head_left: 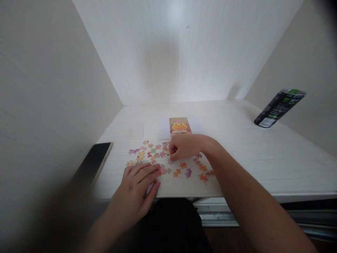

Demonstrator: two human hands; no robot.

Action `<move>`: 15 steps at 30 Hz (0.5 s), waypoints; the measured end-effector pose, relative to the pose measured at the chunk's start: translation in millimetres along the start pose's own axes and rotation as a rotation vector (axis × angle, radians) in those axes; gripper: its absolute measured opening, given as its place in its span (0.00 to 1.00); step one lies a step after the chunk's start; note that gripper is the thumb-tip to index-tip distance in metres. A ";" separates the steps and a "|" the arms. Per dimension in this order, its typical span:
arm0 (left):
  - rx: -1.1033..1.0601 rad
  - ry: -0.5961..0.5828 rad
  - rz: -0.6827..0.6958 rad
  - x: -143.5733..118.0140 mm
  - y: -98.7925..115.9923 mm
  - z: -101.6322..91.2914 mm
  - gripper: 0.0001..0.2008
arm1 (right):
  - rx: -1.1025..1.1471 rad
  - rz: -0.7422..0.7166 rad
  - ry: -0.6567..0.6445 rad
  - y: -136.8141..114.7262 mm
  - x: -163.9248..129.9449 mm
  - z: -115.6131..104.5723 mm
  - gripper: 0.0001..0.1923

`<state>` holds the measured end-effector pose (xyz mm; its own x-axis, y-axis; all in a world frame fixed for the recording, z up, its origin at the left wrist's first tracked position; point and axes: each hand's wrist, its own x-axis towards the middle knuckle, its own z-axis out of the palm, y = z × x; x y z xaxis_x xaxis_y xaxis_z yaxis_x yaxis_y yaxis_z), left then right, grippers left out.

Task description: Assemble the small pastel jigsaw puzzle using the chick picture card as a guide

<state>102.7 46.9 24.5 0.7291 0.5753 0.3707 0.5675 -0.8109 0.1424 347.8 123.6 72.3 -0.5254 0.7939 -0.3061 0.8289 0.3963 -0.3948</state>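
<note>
Loose puzzle pieces (168,161), desk front edge; right hand (181,147) curled, pinching one piece; left hand (137,186) flat, fingers spread; advisable: lift clear, check against reference picture (179,126)

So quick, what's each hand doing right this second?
Left hand: open, lying flat on the desk edge, fingertips among the puzzle pieces.
Right hand: curled over the pieces; holding one cannot be told.

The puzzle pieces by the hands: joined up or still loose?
Mostly loose. The puzzle pieces lie scattered singly on the desk, gaps between them. Whether any under the right hand are joined, cannot tell.
</note>
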 end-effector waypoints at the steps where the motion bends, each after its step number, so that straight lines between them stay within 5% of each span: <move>1: 0.002 0.003 0.000 0.3 0.1 0.5 0.16 | 0.007 0.011 -0.008 0.5 -0.6 -0.6 0.09; 15: 0.055 0.034 -0.007 -1.5 4.7 3.1 0.16 | -0.061 -0.066 -0.017 4.2 2.9 2.2 0.12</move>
<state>105.4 42.6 21.8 0.7123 0.5761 0.4011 0.5934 -0.7993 0.0942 349.3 126.6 67.9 -0.5818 0.7575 -0.2963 0.8025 0.4751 -0.3610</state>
